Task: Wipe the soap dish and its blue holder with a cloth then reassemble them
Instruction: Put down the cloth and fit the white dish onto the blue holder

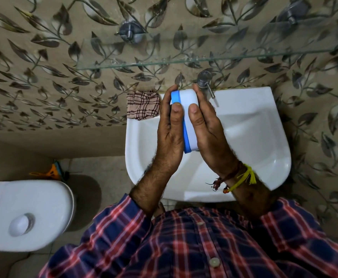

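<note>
Light is coming in dim and warm overall, brightest on the white sink, where soft glare is showing along the basin's right slope. The toilet lid is casting a dark rounded shadow on the floor to its right. Wide-angle distortion is bowing the glass shelf and stretching the leaf-patterned wall toward the edges. Corners are darkening and softening; the upper right wall fitting is smearing into blur.

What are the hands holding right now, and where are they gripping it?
Both hands hold the soap dish in its blue holder over the sink: left hand on the blue side, right hand on the white side.
</note>
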